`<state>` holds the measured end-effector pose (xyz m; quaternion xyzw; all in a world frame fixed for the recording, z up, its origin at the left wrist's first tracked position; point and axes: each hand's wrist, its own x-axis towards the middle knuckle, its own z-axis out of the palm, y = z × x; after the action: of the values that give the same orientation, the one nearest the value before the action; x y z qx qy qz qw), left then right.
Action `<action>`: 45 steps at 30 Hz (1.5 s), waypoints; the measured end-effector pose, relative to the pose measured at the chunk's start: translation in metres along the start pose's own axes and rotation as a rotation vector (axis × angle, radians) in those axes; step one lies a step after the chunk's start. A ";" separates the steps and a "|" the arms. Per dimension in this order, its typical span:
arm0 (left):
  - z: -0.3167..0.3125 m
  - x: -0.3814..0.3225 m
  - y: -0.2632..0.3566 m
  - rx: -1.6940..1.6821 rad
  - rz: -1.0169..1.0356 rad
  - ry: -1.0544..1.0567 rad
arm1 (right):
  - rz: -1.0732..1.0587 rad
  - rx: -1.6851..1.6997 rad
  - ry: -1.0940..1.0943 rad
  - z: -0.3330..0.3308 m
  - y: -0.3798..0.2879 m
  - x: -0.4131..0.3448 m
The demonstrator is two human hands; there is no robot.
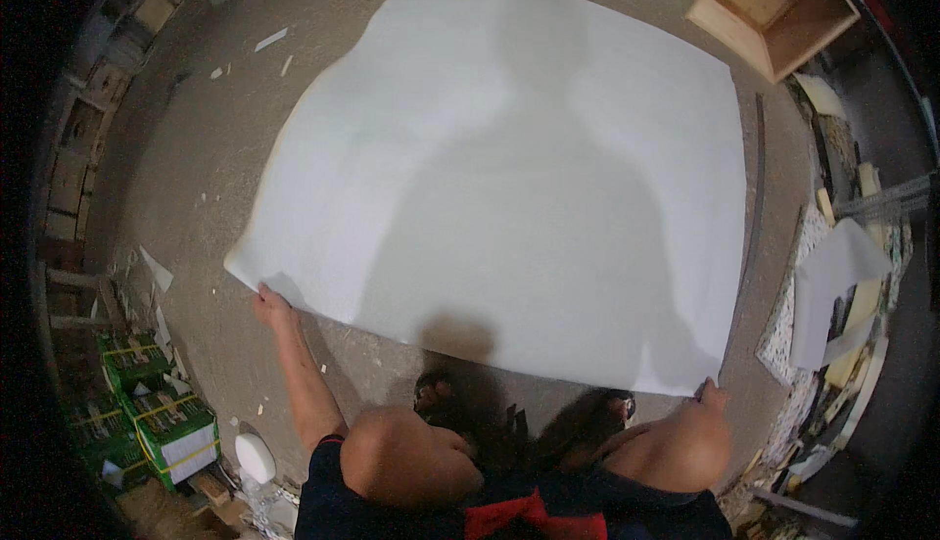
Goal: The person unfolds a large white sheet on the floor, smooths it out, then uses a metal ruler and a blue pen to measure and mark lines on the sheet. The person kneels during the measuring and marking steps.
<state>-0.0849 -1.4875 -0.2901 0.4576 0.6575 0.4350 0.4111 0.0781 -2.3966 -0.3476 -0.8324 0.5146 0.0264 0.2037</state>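
A large white sheet (514, 195), thin and flexible, lies spread over the concrete floor in front of me, with my shadow across it. My left hand (275, 306) pinches its near edge close to the near left corner. At the near right corner, my right hand (711, 394) grips the sheet between thumb and fingers. The left edge of the sheet curves unevenly and has a yellowish rim. My bent knees and sandalled feet are just below the near edge. What the sheet is made of cannot be told for certain.
An open wooden box (778, 11) stands at the back right. Foam pieces and offcuts (844, 283) are piled along the right. Green strapped packs (176, 430) and a white roll (255, 458) are at the lower left. A dark strip (756, 173) lies beside the sheet; scraps (272, 40) dot the floor.
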 end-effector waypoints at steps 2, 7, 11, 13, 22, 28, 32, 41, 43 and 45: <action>-0.006 0.008 -0.029 0.026 -0.090 0.041 | 0.012 0.019 -0.029 -0.007 -0.006 -0.009; -0.017 0.019 -0.077 -0.081 0.004 -0.396 | 0.126 0.112 -0.137 -0.012 -0.016 -0.009; -0.010 0.043 -0.087 0.115 -0.036 -0.419 | 0.104 0.051 0.150 0.007 0.003 0.019; -0.001 0.049 -0.087 0.277 0.064 -0.321 | 0.031 0.004 0.221 0.012 0.018 0.030; 0.038 -0.096 -0.065 0.964 1.185 -0.415 | -0.231 -0.255 0.086 -0.012 0.030 0.022; 0.038 -0.249 -0.073 1.109 1.206 -1.264 | -0.315 -0.171 0.178 -0.006 0.048 0.038; 0.025 -0.282 -0.087 1.109 1.248 -1.452 | -0.430 -0.263 0.014 -0.002 0.070 0.053; 0.020 -0.283 -0.085 1.130 1.267 -1.429 | -0.302 -0.236 -0.142 -0.002 0.084 0.066; 0.018 -0.281 -0.084 1.210 1.295 -1.425 | -0.279 -0.254 -0.104 -0.003 0.081 0.068; 0.015 -0.279 -0.086 1.184 1.401 -1.474 | -0.223 -0.280 -0.077 -0.006 0.076 0.068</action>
<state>-0.0237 -1.7692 -0.3363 0.9797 -0.0347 -0.1773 0.0865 0.0434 -2.4858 -0.3833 -0.9029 0.4024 0.1070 0.1069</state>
